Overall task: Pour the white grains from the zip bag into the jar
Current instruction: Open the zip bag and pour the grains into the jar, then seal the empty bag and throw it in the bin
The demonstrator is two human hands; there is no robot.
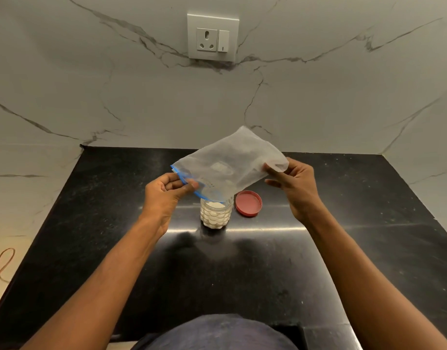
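A clear zip bag with a blue zip edge hangs tilted in the air, its open mouth pointing down over the jar. My left hand pinches the blue zip end. My right hand grips the bag's raised far corner. The bag looks nearly empty. Under the mouth stands a small clear jar, open at the top and filled with white grains almost to the rim.
A red lid lies upside down just right of the jar on the black counter. Marble walls enclose the counter on three sides, with a socket and switch on the back wall. An orange cable lies at far left.
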